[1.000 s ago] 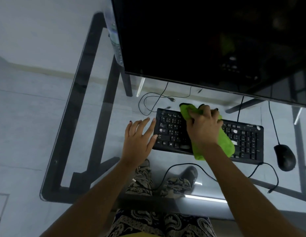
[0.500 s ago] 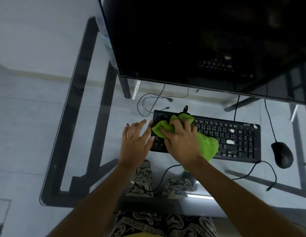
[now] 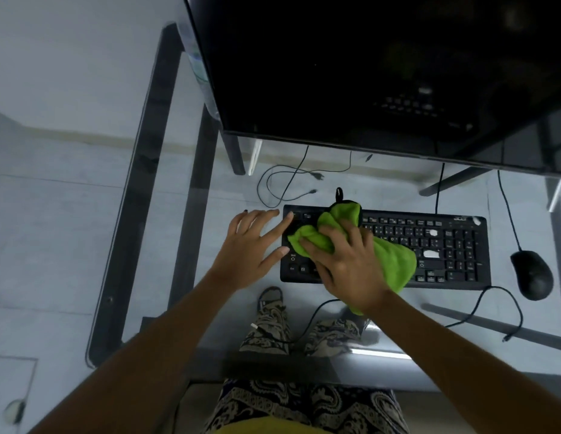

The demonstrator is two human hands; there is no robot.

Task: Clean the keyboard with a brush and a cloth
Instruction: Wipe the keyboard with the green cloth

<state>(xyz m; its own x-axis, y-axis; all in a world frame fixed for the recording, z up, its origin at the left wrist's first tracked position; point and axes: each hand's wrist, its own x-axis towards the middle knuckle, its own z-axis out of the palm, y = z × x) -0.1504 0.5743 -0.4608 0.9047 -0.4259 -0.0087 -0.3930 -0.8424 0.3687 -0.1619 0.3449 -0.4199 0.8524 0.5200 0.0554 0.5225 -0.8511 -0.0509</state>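
The left hand [image 3: 252, 245] lies flat with fingers spread and straight, its fingertips touching the near-left end of the black keyboard [image 3: 445, 245]. Just beside it, the right hand [image 3: 348, 264] bunches a green cloth [image 3: 392, 255] against the keys. Farther right sits a mouse [image 3: 532, 274].
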